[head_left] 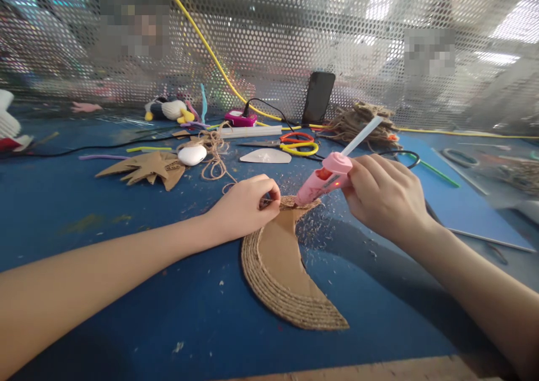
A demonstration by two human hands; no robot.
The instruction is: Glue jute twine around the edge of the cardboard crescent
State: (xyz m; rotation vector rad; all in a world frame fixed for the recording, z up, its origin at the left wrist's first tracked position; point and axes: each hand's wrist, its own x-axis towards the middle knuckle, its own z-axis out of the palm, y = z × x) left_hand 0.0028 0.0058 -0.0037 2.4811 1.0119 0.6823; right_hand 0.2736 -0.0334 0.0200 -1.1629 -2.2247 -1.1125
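A cardboard crescent [281,252] lies flat on the blue table, its outer curve covered by several rows of brown twine [269,296]. My right hand [385,195] is wrapped round a pink hot glue gun [322,181], with a clear glue stick [362,135] standing out of its back. The gun's nozzle points down at the crescent's upper tip, close to the twine. At the crescent's upper left edge, my left hand [248,207] is closed, thumb and fingertip pinched at the twine. Loose twine [217,156] runs from behind this hand to a tangle farther back.
Scissors [297,144] with red and yellow handles lie behind the hands, beside a white curved piece [265,155]. Cardboard cutouts [147,167] and a white egg-shaped object [192,155] are at left. A phone [319,97] leans against the perforated metal screen [269,44]. Cables cross the back.
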